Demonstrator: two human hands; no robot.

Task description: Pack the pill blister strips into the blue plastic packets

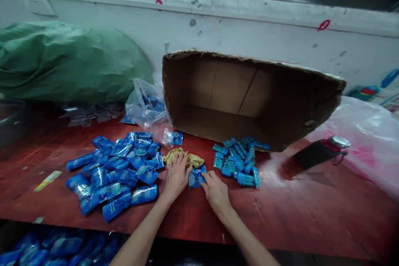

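Observation:
My left hand lies with its fingers stretched over a crumpled yellow cloth, its thumb close to a flat blue printed packet. At the packet's right edge, my right hand has its fingers bent and closed on it. Left of my hands is a heap of shiny blue packets, many of them plump. On the right are several small clear bottles of blue beads with blue caps, piled at the mouth of a cardboard box. What fills the packet under my hands, if anything, cannot be seen.
Behind stands the open cardboard box on its side on the red table. A dark flask and pink-white plastic bag are right. Left are a clear bag, a green sack and a yellow-white strip. More packets lie below.

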